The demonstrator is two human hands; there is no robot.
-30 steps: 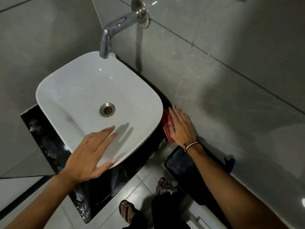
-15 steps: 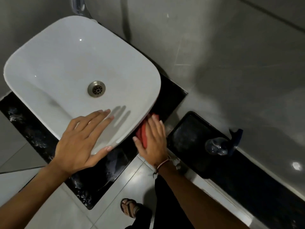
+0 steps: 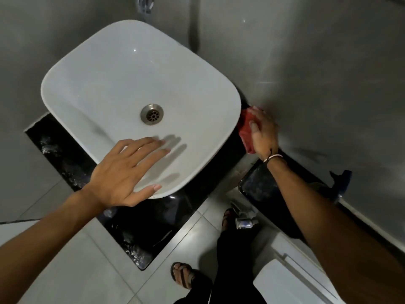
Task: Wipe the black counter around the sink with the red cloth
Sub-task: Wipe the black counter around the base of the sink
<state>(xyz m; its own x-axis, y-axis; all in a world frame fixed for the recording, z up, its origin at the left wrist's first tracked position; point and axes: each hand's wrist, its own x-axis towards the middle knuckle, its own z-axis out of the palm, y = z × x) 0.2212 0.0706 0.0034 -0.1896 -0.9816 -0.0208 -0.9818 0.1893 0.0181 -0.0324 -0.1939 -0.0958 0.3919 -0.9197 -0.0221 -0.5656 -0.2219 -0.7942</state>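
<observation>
A white basin (image 3: 114, 88) with a steel drain (image 3: 152, 113) sits on the black counter (image 3: 144, 224). My right hand (image 3: 264, 134) presses the red cloth (image 3: 246, 132) onto the narrow strip of counter between the basin's right side and the grey wall. Most of the cloth is under my palm and fingers. My left hand (image 3: 125, 174) rests flat, fingers spread, on the basin's near rim and holds nothing.
Grey tiled wall (image 3: 317, 73) runs close behind the right hand. A black lid or tray (image 3: 258, 185) lies lower right, with a chrome fitting (image 3: 243, 222) and a blue object (image 3: 341, 178) nearby. My sandalled feet (image 3: 184, 275) stand on pale floor tiles. The tap base (image 3: 144, 3) shows at top.
My right hand has carried the red cloth from the counter's front right corner back along the basin's right side toward the wall. The left hand has stayed on the rim.
</observation>
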